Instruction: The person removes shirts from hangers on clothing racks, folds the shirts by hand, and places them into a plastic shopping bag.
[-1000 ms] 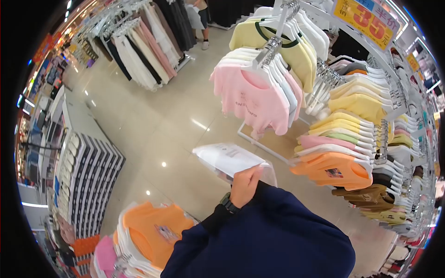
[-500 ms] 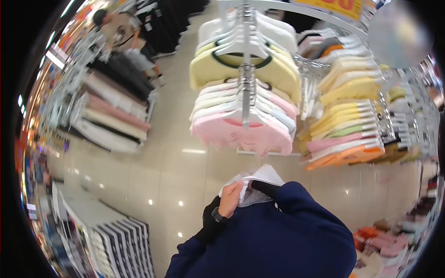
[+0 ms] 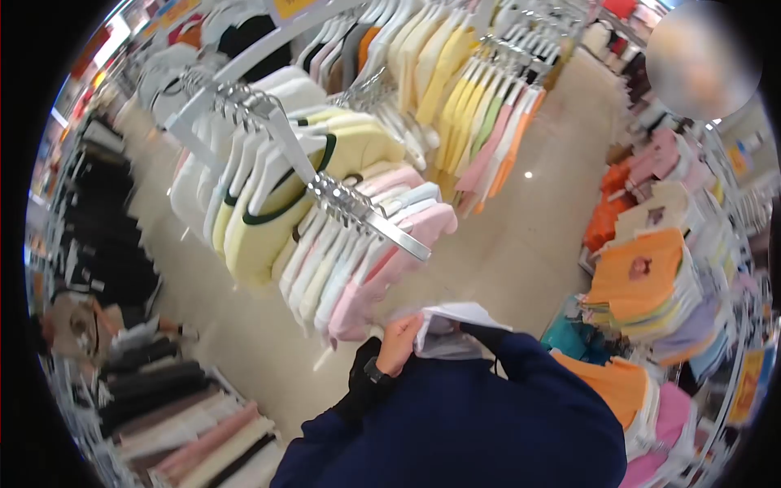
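My left hand [image 3: 398, 342], with a black watch [image 3: 376, 371] on its wrist, is closed on the near edge of a white, partly see-through plastic bag [image 3: 446, 342] in front of my chest. Whether anything is inside the bag I cannot make out. The black right sleeve [image 3: 483, 333] runs up to the bag's other side, and the bag covers my right hand, so its fingers do not show. Just beyond the bag hangs a pink top [image 3: 390, 272] at the front end of a clothes rack.
The metal rack arm [image 3: 407, 242] juts toward me, carrying pale yellow tops [image 3: 272, 240] on hangers. Yellow and orange clothes [image 3: 480, 122] hang behind. Folded orange shirts [image 3: 639, 272] are stacked at right. A person [image 3: 85, 329] is at far left, near hanging trousers [image 3: 211, 439].
My view has turned to the right, so the rack now stands left of centre and the folded shirts have come into sight. My left hand keeps its grip on the bag.
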### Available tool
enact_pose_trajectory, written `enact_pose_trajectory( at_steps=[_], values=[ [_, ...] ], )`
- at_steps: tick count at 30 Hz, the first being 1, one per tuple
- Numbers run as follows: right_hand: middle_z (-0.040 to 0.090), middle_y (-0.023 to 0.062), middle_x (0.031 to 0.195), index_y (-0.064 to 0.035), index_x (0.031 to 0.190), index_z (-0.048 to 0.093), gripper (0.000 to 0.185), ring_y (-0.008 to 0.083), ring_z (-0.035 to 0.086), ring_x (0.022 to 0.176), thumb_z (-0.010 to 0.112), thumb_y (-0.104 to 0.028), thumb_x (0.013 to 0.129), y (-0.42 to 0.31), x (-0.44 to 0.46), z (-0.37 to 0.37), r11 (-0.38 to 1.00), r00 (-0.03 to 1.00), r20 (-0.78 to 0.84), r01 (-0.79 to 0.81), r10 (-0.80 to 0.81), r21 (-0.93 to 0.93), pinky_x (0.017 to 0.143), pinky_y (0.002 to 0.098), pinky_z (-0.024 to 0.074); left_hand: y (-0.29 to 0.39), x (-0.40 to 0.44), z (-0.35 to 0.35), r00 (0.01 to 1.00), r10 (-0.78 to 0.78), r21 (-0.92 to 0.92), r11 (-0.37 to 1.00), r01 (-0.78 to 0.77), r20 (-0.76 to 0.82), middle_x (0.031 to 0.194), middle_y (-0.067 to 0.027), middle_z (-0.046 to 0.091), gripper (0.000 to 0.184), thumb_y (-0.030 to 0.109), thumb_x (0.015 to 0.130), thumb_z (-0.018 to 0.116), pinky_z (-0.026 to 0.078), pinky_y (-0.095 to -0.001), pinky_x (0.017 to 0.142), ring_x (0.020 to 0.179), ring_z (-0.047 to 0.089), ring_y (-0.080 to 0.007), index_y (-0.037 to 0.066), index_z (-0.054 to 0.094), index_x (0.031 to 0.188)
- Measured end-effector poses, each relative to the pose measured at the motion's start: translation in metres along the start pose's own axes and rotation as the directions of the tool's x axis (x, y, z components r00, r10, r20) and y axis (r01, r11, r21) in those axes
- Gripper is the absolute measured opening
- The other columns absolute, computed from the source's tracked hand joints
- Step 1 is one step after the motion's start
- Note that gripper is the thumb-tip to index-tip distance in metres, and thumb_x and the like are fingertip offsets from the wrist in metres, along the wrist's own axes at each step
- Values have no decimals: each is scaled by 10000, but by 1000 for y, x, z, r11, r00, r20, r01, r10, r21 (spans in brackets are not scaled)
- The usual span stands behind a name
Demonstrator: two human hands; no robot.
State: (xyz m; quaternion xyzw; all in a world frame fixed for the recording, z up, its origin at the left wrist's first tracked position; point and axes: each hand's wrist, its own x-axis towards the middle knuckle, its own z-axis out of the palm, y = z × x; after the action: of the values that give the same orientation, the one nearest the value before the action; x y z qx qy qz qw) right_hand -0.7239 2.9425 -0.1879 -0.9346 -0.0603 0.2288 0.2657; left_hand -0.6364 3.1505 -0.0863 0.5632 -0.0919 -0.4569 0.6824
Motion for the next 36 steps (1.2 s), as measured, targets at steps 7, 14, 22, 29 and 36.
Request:
enact_pose_trajectory(
  at_steps=[7,14,22,29,36],
  values=[
    [651,203,844,-64,963,626,236,369,649,859,628,-83,728,-85,-6,81,945,940,-133,-323,315,-42,753,485,519,35,-32,-43,929,-142,195,978,77,342,706,66,531,320,280,1013,469,336,-192,503,588,439,-13,33,671,1028],
    [657,198,807,-68,952,631,227,368,661,833,629,-70,725,-152,10,150,881,875,-177,-468,451,-68,742,488,525,0,-36,-117,936,-86,373,926,-51,342,764,79,540,293,264,999,492,359,-207,575,659,435,-19,33,650,1086],
    [662,192,844,-61,991,647,331,369,650,903,618,38,676,-250,9,202,838,763,-367,-537,532,99,765,475,505,30,-97,-201,888,-242,264,954,144,390,902,37,611,270,233,1006,483,397,-235,685,792,522,-48,28,639,1087],
    [593,153,874,-101,973,602,299,352,606,898,597,-2,692,-405,41,157,889,689,-566,-397,452,227,767,460,490,43,-125,-306,858,-313,174,949,263,407,1066,-9,644,297,214,1006,475,467,-274,826,916,580,-86,16,584,1199],
    [646,123,971,-102,1032,635,364,332,619,953,602,38,697,-482,116,93,893,485,-762,-97,428,440,849,378,500,103,-108,-448,830,-299,-49,931,363,471,1040,-2,629,310,148,1009,444,448,-242,751,823,538,-70,11,562,1262]
  ],
)
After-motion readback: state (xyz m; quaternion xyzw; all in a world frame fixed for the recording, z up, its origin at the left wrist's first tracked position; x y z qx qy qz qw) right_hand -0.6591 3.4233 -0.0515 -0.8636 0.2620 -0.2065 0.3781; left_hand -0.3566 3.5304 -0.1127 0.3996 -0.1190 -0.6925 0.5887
